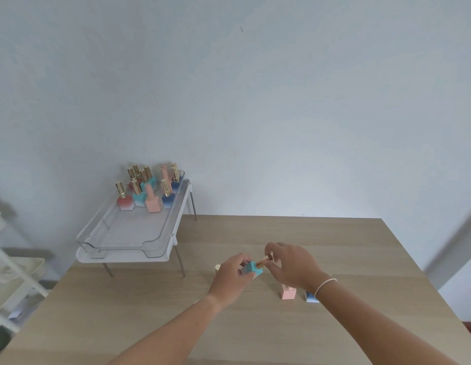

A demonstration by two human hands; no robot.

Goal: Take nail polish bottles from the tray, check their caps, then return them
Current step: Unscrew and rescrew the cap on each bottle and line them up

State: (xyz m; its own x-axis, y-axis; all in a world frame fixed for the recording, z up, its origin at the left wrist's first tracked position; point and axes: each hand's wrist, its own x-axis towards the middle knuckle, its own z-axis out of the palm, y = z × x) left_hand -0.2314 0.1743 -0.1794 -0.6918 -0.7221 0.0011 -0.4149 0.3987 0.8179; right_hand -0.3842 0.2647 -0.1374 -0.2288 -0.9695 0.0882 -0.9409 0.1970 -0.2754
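A teal nail polish bottle (252, 268) lies tilted above the table, gripped at its base by my left hand (233, 277). My right hand (291, 264) pinches its gold cap (263, 260). A clear tray (139, 227) on a white raised shelf at the left holds several bottles (150, 188) with gold caps at its far end. On the table stand a pink bottle (288, 293) and a blue bottle (311, 297), both partly hidden by my right wrist. A gold-capped bottle (217, 267) peeks out behind my left hand.
The wooden table (255, 333) meets a pale wall at its far edge. A white cart (15, 272) with shelves stands off the table's left side. The white shelf rests on thin metal legs (180, 262).
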